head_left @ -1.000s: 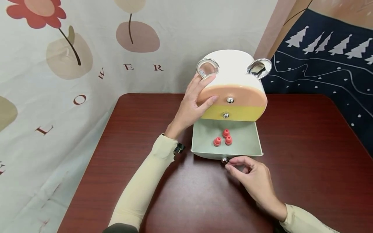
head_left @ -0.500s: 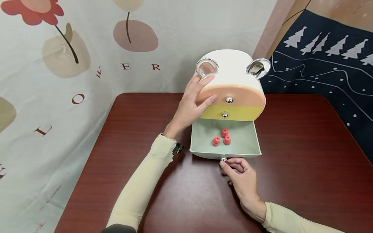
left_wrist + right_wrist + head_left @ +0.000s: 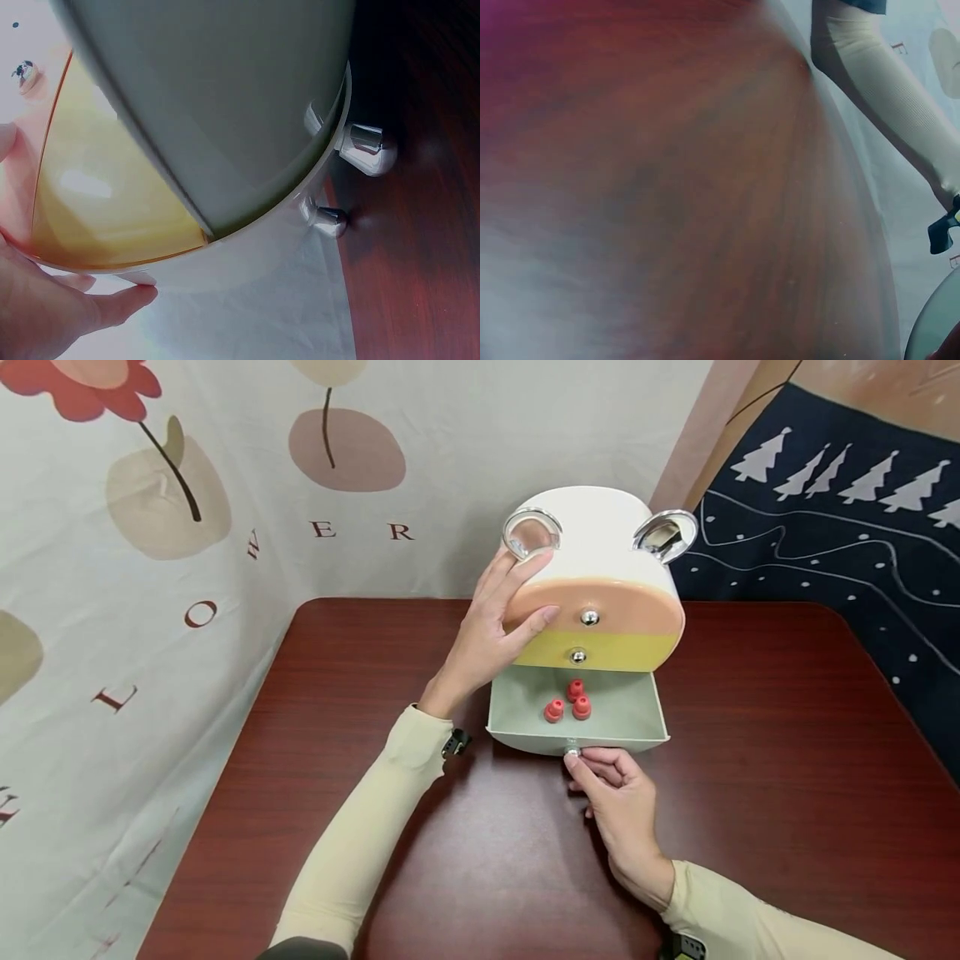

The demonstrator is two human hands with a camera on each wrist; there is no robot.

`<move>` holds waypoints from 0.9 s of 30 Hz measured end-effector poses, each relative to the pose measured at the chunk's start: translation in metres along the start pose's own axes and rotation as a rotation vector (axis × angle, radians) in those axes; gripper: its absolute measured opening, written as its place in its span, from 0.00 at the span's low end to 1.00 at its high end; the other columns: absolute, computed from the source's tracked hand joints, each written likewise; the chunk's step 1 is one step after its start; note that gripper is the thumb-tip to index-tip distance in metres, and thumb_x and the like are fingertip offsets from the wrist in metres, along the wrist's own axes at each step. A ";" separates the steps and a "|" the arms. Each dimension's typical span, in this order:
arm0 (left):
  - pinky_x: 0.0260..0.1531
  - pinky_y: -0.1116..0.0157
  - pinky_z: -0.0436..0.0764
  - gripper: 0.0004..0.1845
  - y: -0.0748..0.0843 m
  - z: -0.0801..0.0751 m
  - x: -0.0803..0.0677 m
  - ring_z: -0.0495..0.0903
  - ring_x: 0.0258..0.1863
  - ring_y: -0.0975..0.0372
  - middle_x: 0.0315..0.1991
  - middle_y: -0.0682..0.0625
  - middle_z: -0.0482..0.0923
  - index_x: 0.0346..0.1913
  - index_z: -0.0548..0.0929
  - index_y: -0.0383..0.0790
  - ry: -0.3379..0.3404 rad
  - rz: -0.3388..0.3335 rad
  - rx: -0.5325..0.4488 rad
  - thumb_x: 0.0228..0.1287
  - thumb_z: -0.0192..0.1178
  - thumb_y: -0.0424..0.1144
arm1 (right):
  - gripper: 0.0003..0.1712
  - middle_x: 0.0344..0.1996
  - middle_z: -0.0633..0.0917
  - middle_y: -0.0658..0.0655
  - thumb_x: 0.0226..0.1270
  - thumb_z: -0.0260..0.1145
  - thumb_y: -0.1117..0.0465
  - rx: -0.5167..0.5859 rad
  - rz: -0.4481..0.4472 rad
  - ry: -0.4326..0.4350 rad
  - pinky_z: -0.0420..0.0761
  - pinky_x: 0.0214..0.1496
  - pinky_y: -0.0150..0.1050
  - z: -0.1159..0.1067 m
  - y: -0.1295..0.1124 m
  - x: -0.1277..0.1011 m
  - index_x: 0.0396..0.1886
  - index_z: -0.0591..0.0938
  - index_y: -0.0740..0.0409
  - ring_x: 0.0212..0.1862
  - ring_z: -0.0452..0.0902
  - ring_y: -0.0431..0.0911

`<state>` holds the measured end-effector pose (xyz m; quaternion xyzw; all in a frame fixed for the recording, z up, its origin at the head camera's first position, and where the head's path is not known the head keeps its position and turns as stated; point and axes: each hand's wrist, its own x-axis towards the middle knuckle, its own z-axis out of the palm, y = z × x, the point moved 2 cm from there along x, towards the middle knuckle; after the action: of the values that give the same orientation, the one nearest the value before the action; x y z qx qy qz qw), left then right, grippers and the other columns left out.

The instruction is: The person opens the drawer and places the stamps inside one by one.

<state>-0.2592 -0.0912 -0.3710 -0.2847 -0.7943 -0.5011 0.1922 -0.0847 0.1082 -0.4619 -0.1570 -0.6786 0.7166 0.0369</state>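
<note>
While my left hand (image 3: 491, 631) braces the drawer box (image 3: 600, 539), fingers spread flat on its 9 o'clock side, my right hand (image 3: 618, 793) pinches the knob (image 3: 572, 747) of the green bottom drawer (image 3: 626, 718). Drawer stands partly out toward 6 o'clock. Three red caps (image 3: 567, 702) lie inside.

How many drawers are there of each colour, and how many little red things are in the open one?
Pink drawer: 1
Yellow drawer: 1
Green drawer, open: 1
Red things inside it: 3
Total: 3 drawers and 3 red things, 6 in all.
</note>
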 end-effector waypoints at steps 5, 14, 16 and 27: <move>0.81 0.57 0.48 0.33 0.001 0.001 0.000 0.46 0.86 0.63 0.83 0.53 0.63 0.81 0.75 0.51 -0.005 0.003 -0.005 0.78 0.69 0.48 | 0.13 0.32 0.93 0.52 0.69 0.80 0.68 0.001 -0.005 0.027 0.73 0.17 0.30 0.004 -0.001 0.007 0.47 0.87 0.70 0.26 0.87 0.40; 0.81 0.56 0.49 0.32 0.001 0.000 -0.001 0.47 0.85 0.65 0.81 0.53 0.66 0.81 0.75 0.51 0.004 0.001 -0.005 0.78 0.69 0.48 | 0.13 0.31 0.92 0.50 0.69 0.80 0.66 -0.009 -0.034 0.035 0.73 0.19 0.30 0.011 -0.003 0.028 0.48 0.88 0.68 0.26 0.86 0.39; 0.81 0.56 0.50 0.32 0.001 0.001 -0.001 0.47 0.85 0.65 0.81 0.53 0.66 0.81 0.75 0.51 0.004 0.001 -0.009 0.78 0.69 0.47 | 0.13 0.30 0.92 0.50 0.69 0.80 0.66 -0.011 -0.035 0.039 0.74 0.19 0.30 0.013 -0.004 0.033 0.48 0.88 0.67 0.27 0.87 0.39; 0.81 0.55 0.50 0.32 0.002 -0.001 -0.001 0.47 0.85 0.63 0.83 0.54 0.63 0.81 0.75 0.54 0.005 -0.025 0.011 0.78 0.69 0.49 | 0.11 0.28 0.91 0.49 0.67 0.80 0.68 -0.017 -0.076 0.042 0.73 0.20 0.29 0.020 -0.008 0.061 0.46 0.89 0.67 0.27 0.85 0.38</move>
<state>-0.2574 -0.0919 -0.3694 -0.2724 -0.8001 -0.4997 0.1896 -0.1491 0.1056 -0.4642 -0.1465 -0.6893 0.7054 0.0768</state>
